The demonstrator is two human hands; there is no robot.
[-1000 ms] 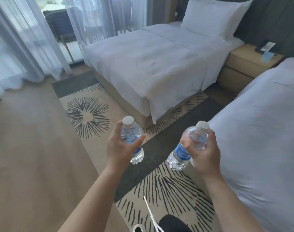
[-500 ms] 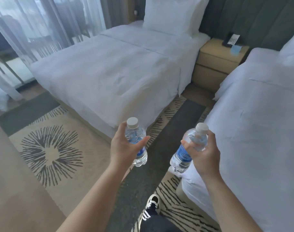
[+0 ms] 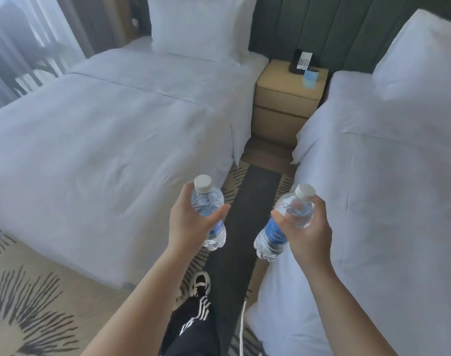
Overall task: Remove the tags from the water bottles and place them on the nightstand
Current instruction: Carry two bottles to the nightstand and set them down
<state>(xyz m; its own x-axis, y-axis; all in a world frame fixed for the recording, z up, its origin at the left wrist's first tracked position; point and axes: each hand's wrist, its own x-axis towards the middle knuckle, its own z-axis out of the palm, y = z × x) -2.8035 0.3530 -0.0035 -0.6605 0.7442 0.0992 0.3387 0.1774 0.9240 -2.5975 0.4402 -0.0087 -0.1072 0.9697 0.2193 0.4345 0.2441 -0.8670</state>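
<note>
between two white beds, in a narrow aisle of patterned carpet, a person stood with a small water bottle in each hand. the left hand [image 3: 191, 224] was curled round the left bottle [image 3: 209, 214], thumb across its shoulder, the bottle near upright. the right hand [image 3: 309, 227] was wrapped round the right bottle [image 3: 283, 224], which tilted, base toward the aisle. each grip was closed on the upper half, just under the white cap. no tags could be made out on either neck. the nightstand [image 3: 283, 91] stood well ahead at the end of the aisle, against a green headboard, with a phone [image 3: 302, 60] and a blue card [image 3: 310, 79] toward the back of its top.

both bottles looked full, so fairly weighty for their size. the thin clear plastic would likely dent under a hard squeeze and could be slick. the ribbed lower body or the firm neck seemed the safest hold.
</note>
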